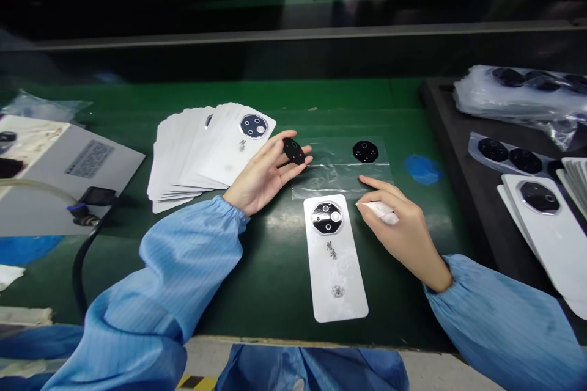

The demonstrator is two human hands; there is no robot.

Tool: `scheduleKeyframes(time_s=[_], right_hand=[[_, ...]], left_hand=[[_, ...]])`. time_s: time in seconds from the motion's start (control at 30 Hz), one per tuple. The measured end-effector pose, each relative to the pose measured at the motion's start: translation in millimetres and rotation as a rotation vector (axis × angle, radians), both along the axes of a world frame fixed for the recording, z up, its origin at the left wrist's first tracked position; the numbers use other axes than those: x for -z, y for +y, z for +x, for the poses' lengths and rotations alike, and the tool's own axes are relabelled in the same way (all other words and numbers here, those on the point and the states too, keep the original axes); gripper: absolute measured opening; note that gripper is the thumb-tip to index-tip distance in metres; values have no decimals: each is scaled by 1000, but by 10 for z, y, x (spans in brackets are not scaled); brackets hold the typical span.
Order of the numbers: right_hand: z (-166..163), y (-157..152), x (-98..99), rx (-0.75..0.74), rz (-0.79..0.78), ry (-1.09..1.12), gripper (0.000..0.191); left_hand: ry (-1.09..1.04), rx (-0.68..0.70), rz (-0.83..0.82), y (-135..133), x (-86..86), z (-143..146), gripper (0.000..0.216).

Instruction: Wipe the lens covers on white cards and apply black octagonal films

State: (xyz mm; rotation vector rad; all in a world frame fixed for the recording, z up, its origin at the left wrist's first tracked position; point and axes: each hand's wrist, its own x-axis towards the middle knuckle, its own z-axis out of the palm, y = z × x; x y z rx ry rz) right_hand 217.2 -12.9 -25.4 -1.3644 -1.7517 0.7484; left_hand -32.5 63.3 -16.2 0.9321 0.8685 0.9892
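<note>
Between the fingers of my left hand (pixel 263 174) is a black camera lens cover (pixel 293 151), tilted up off the mat. My right hand (pixel 398 220) has a crumpled white wipe (pixel 383 212) tucked under its fingers, with the index finger stretched out over the edge of a clear plastic strip (pixel 330 180). Another black lens cover (pixel 365 151) lies on that strip. In front of me, between the hands, a white phone back panel (pixel 337 269) rests flat, its octagonal camera area at the top. Fanned white back panels (pixel 192 153) lie beside my left hand.
On the left stand a white box (pixel 87 165) with a QR label and a black cable (pixel 82 263). A dark tray (pixel 452 153) on the right holds bagged lens covers (pixel 523 95) and more white panels (pixel 541 226). Blue film (pixel 422 169) lies on the green mat (pixel 270 269).
</note>
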Motion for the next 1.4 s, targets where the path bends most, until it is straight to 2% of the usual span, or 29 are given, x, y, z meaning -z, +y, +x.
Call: scheduleKeyframes(time_s=[0.07,0.17,0.27,0.43,0.5,0.63,0.8,0.97,1.4], right_hand=[[-2,-10,-13,-7,1,-12,13],[14,-46,-46,-47,39,-59,11],[55,-91,-88,-175,26,-61,10],[107,-121,-126,-334,-62,-81,13],[109,-121,-129,-353,-61,-101,13],[96,-122,-137,-343,-67,-120,14],[71,-118,-164,-340,-78,-137,15],[66,-128,-174,-337,-82,-149,16],[62,-123,-167,-347,-46,-171,16]], left_hand=[[8,5,7,-42,-12,-28,37],[119,17,101,-163,-63,-62,50],[342,15,268,-333,-108,-66,57],[745,52,646,-584,-125,41,43],[860,99,732,-656,-110,101,42],[963,164,783,-748,-62,171,48],[976,242,818,-769,-53,178,51],[991,233,861,-764,-61,194,51],[981,253,849,-747,-41,199,49]])
